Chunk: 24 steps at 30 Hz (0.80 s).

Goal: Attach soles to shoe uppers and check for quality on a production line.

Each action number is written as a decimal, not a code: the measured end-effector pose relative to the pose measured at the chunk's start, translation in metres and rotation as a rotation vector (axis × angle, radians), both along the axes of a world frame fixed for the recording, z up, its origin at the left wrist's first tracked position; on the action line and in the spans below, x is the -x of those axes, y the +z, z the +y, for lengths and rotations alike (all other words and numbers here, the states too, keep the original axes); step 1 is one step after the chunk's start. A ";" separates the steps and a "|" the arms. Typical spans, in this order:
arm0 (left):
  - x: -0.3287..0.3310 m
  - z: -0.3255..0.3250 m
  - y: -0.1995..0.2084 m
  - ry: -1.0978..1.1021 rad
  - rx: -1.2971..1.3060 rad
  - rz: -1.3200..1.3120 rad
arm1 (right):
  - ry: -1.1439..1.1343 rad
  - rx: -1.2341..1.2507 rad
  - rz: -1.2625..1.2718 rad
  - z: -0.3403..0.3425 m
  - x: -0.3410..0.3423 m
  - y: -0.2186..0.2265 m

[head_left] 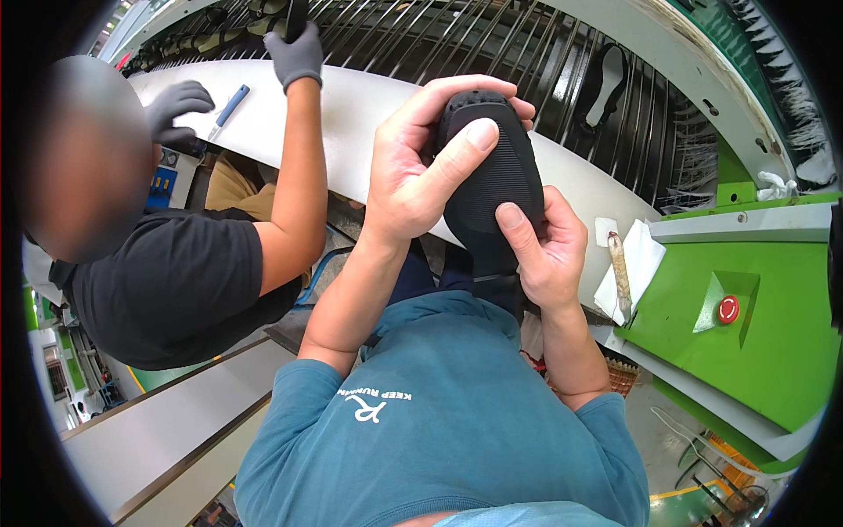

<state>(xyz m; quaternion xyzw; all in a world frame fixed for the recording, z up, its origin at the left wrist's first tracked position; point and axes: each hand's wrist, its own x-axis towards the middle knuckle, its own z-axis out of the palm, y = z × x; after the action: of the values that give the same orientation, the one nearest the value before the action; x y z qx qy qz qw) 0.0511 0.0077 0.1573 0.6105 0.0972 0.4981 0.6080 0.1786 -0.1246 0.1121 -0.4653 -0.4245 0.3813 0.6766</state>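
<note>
A black shoe sole (pixel 496 189) with fine ribs across its face is held up in front of my chest, between both hands. Its rounded, studded end points away from me. My left hand (pixel 414 167) is closed round the far end from the left, thumb pressed on the ribbed face and fingers wrapped over the tip. Lower down, my right hand (pixel 551 250) grips the right edge, with its thumb on the face; its other fingers are partly hidden behind the sole.
Beyond the white ledge (pixel 351 110) runs a rod conveyor (pixel 527 53) carrying a black-and-white shoe part (pixel 606 92). A gloved co-worker (pixel 184 272) works at left beside a blue-handled knife (pixel 230 112). Right, a worn-handled tool (pixel 620 277) lies on white paper near a green machine (pixel 702 351) with a red button (pixel 728 309).
</note>
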 end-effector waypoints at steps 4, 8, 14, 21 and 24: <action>0.000 0.000 0.001 -0.018 0.006 0.004 | 0.004 0.019 -0.004 -0.002 -0.003 -0.003; -0.001 -0.003 0.001 -0.027 0.027 -0.017 | 0.004 0.019 0.003 -0.002 -0.002 0.000; -0.001 -0.003 0.001 -0.022 0.035 -0.009 | 0.008 0.003 0.000 -0.001 -0.003 -0.003; -0.002 -0.002 0.000 -0.017 0.012 -0.025 | 0.002 0.001 -0.007 -0.001 -0.003 -0.002; -0.002 -0.002 0.000 -0.013 0.004 -0.019 | 0.001 -0.005 0.005 -0.002 -0.003 -0.002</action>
<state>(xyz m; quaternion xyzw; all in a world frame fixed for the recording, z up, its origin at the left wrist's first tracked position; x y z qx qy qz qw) 0.0526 0.0053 0.1568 0.6052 0.0884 0.4998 0.6133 0.1815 -0.1261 0.1097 -0.4624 -0.4241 0.3816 0.6788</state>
